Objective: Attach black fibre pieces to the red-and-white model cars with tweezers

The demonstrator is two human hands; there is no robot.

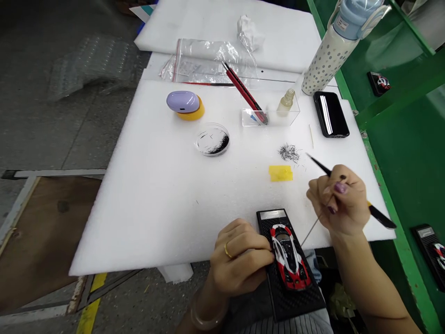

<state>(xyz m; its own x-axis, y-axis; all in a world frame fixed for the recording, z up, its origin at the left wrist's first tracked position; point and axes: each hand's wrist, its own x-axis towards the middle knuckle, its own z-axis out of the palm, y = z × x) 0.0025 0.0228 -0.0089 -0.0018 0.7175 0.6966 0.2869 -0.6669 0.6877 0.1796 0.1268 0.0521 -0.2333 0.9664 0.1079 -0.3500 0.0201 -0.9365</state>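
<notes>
My left hand (239,260) is curled against the left side of a black display base (295,301) that carries a small red, white and black model car (290,262). It steadies the base at the near edge of the white foam board (156,204). My right hand (342,199) is closed on black tweezers (320,166), whose tip points up and left toward a small heap of thin black pins (289,152). A thin wire also runs down from the same hand. A yellow tape piece (281,173) lies just below the pins.
On the board stand a round dish of black pins (212,139), a purple earbud case (183,101) on a yellow disc, a clear box (274,113) with a red cutter and small bottle, a black phone (331,113) and a dotted bottle (330,53). A green rack (399,93) borders the right.
</notes>
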